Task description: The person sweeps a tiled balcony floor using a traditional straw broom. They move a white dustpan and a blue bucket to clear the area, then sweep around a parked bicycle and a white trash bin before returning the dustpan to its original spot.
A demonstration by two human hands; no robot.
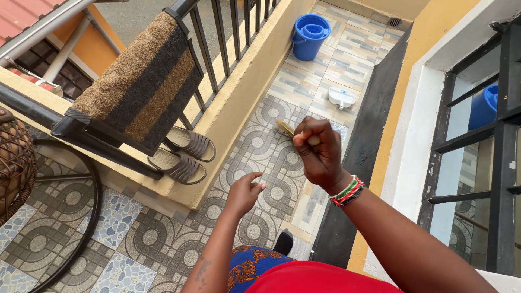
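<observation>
Over patterned tiles, right hand (320, 157) fisted on broom handle (293, 132), blue bucket (310, 37) beyond

Right hand (319, 154) gripping broom handle (293, 132), left hand (243, 192) free

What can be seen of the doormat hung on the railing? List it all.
The doormat is a coarse, bristly rectangle, coir by its look, in wide tan and dark brown stripes with a black edging. It is draped flat over the top rail of the black metal railing, sloping down toward the inner side of the balcony. A pair of brown sandals rests on the low wall just below it. Neither hand touches it.
</observation>
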